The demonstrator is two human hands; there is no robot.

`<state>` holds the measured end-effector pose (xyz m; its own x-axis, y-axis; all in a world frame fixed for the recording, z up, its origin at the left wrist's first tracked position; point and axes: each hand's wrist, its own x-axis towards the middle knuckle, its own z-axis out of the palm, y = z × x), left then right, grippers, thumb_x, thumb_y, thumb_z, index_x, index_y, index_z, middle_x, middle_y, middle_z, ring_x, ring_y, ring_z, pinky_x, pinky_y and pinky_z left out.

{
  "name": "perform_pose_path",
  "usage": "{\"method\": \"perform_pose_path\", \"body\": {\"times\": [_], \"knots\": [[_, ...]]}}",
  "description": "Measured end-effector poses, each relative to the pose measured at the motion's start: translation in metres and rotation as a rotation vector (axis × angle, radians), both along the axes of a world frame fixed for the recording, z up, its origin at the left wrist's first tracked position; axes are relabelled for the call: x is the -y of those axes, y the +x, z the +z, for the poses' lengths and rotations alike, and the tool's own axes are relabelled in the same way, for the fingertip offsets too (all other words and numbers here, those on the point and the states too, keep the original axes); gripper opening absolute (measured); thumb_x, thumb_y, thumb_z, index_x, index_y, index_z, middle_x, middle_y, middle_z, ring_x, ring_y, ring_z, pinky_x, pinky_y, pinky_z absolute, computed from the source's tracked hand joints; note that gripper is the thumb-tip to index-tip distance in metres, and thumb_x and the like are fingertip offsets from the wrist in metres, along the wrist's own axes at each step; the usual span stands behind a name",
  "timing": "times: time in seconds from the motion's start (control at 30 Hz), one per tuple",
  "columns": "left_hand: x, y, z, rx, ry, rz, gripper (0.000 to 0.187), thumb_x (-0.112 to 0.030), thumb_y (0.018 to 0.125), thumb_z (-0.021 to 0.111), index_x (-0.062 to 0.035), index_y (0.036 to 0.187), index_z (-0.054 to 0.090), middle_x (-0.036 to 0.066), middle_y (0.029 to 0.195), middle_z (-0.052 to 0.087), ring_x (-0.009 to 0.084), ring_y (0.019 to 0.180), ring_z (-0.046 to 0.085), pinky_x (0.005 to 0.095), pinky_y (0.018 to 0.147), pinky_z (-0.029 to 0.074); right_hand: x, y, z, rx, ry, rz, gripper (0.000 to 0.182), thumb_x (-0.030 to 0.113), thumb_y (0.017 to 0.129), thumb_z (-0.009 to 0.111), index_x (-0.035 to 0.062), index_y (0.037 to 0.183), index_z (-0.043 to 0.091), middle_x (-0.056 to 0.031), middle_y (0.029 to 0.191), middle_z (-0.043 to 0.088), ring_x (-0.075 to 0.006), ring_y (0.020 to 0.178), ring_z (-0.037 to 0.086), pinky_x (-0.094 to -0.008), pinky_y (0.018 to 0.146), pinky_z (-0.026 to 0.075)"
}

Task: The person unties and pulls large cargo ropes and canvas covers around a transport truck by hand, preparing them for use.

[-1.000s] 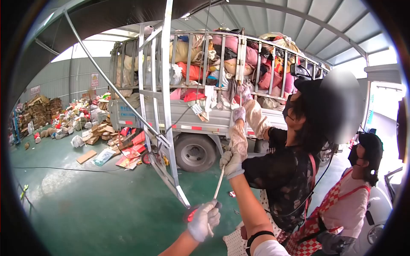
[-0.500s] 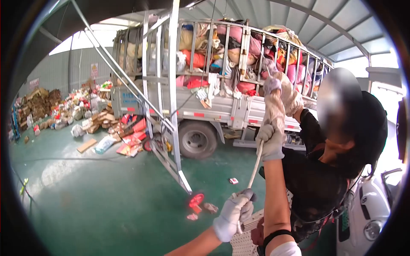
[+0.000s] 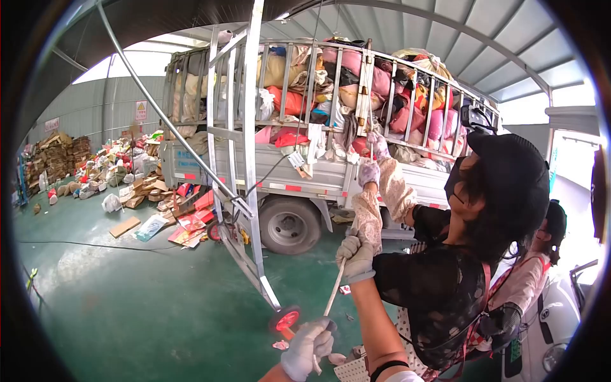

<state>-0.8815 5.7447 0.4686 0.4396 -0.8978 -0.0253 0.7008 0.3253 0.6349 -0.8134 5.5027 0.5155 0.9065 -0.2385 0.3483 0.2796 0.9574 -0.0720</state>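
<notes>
A pale rope (image 3: 334, 294) slants up from the lower middle of the view toward the truck. My left hand (image 3: 309, 350), in a white-grey work glove, is closed around its lower part. Higher up, my right hand (image 3: 356, 258), gloved likewise, also grips it, beside a co-worker's patterned sleeve (image 3: 367, 219). The co-worker's lavender-gloved hands (image 3: 369, 172) hold the rope further up, in front of the truck's side. Above them it runs up along the rails of the truck (image 3: 312, 175), which is loaded with stuffed bags and cloth bundles (image 3: 350, 95).
A metal frame (image 3: 252, 159) with a red wheel (image 3: 286, 317) stands left of my hands. Cardboard (image 3: 124, 226) and mixed waste lie on the green floor at left. The co-worker (image 3: 452, 274) in black is close at right, with another person (image 3: 531, 274) and a white vehicle (image 3: 554, 318) behind.
Both my hands, still on the rope, have moved down and left in view. The co-worker's hands are lower and further left, and another person shows behind them. The view has also shifted.
</notes>
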Motion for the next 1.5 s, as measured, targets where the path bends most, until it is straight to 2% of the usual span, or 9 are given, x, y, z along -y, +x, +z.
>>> {"method": "perform_pose_path", "body": {"times": [0.07, 0.17, 0.3, 0.5, 0.97, 1.03, 1.13, 1.27, 1.5], "knots": [[0.005, -0.002, -0.010, -0.121, -0.111, 0.073, 0.019, -0.021, 0.085, 0.043, -0.0071, 0.078, 0.053, 0.002, 0.056, 0.047, 0.0085, 0.042, 0.039, 0.0232, 0.040, 0.033, 0.003, 0.004, -0.001, -0.026, -0.013, -0.016, 0.031, 0.035, 0.084, 0.038, 0.0103, 0.072, 0.053, 0.0080, 0.047, 0.020, -0.0052, 0.038, 0.021, -0.0197, 0.035, 0.019], [0.001, 0.010, -0.006, -0.085, -0.072, -0.085, 0.020, -0.021, 0.083, 0.042, -0.0027, 0.076, 0.045, -0.006, 0.046, 0.025, 0.0052, 0.039, 0.024, 0.0204, 0.036, 0.019, -0.001, -0.001, 0.006, -0.080, -0.031, -0.061, 0.029, 0.035, 0.084, 0.039, 0.0121, 0.073, 0.052, 0.0079, 0.046, 0.021, -0.0055, 0.037, 0.021, -0.0197, 0.034, 0.019], [-0.004, -0.023, 0.020, -0.021, -0.091, -0.190, 0.018, -0.020, 0.083, 0.043, -0.0030, 0.077, 0.045, -0.006, 0.047, 0.027, 0.0052, 0.039, 0.026, 0.0197, 0.036, 0.021, -0.004, -0.060, 0.043, 0.000, -0.006, -0.266, 0.028, 0.031, 0.077, 0.045, 0.0148, 0.058, 0.033, 0.0065, 0.045, 0.025, -0.0054, 0.037, 0.024, -0.0197, 0.033, 0.021], [-0.023, -0.073, 0.029, -0.043, -0.210, -0.229, 0.013, -0.016, 0.081, 0.045, -0.0036, 0.079, 0.046, -0.005, 0.047, 0.031, 0.0045, 0.037, 0.028, 0.0187, 0.035, 0.022, -0.049, -0.123, 0.091, -0.051, -0.092, -0.200, 0.020, 0.023, 0.081, 0.041, 0.0092, 0.070, 0.050, 0.0074, 0.047, 0.023, -0.0048, 0.038, 0.021, -0.0199, 0.034, 0.019], [0.016, -0.009, -0.010, -0.012, 0.034, -0.086, 0.017, -0.021, 0.084, 0.040, -0.0048, 0.080, 0.045, -0.005, 0.048, 0.028, 0.0059, 0.037, 0.026, 0.0204, 0.036, 0.020, 0.012, -0.023, 0.001, -0.003, -0.002, -0.006, 0.029, 0.027, 0.087, 0.034, 0.0077, 0.083, 0.054, 0.0077, 0.048, 0.021, -0.0045, 0.039, 0.018, -0.0193, 0.036, 0.017], [0.014, -0.013, -0.023, -0.201, -0.157, -0.090, 0.017, -0.019, 0.083, 0.046, -0.0057, 0.084, 0.056, 0.006, 0.064, 0.054, 0.0118, 0.047, 0.046, 0.0251, 0.041, 0.037, 0.013, -0.028, -0.001, 0.025, -0.036, -0.034, 0.027, 0.026, 0.087, 0.034, 0.0082, 0.083, 0.054, 0.0077, 0.048, 0.021, -0.0045, 0.039, 0.019, -0.0195, 0.036, 0.017], [0.006, -0.023, 0.016, -0.026, -0.001, -0.133, 0.018, -0.021, 0.084, 0.041, -0.0044, 0.078, 0.045, -0.005, 0.048, 0.029, 0.0050, 0.038, 0.027, 0.0197, 0.036, 0.020, 0.015, -0.056, 0.015, -0.031, -0.023, -0.161, 0.020, 0.024, 0.082, 0.043, 0.0110, 0.068, 0.046, 0.0076, 0.048, 0.022, -0.0049, 0.039, 0.020, -0.0205, 0.035, 0.019], [-0.001, -0.079, 0.046, 0.092, 0.073, -0.157, 0.023, -0.029, 0.076, 0.052, -0.0097, 0.089, 0.054, -0.008, 0.053, 0.033, 0.0012, 0.044, 0.028, 0.0164, 0.040, 0.025, -0.018, -0.142, 0.081, 0.148, -0.061, -0.209, 0.018, 0.015, 0.084, 0.034, 0.0036, 0.076, 0.045, 0.0067, 0.048, 0.021, -0.0042, 0.038, 0.018, -0.0193, 0.035, 0.017], [0.014, -0.058, 0.026, 0.127, -0.042, -0.129, 0.018, -0.022, 0.083, 0.044, -0.0045, 0.081, 0.046, -0.006, 0.045, 0.030, 0.0040, 0.037, 0.029, 0.0182, 0.035, 0.022, 0.013, -0.099, 0.050, -0.011, -0.096, -0.142, 0.020, 0.019, 0.084, 0.036, 0.0042, 0.083, 0.049, 0.0070, 0.048, 0.021, -0.0050, 0.038, 0.019, -0.0197, 0.035, 0.019]]}}
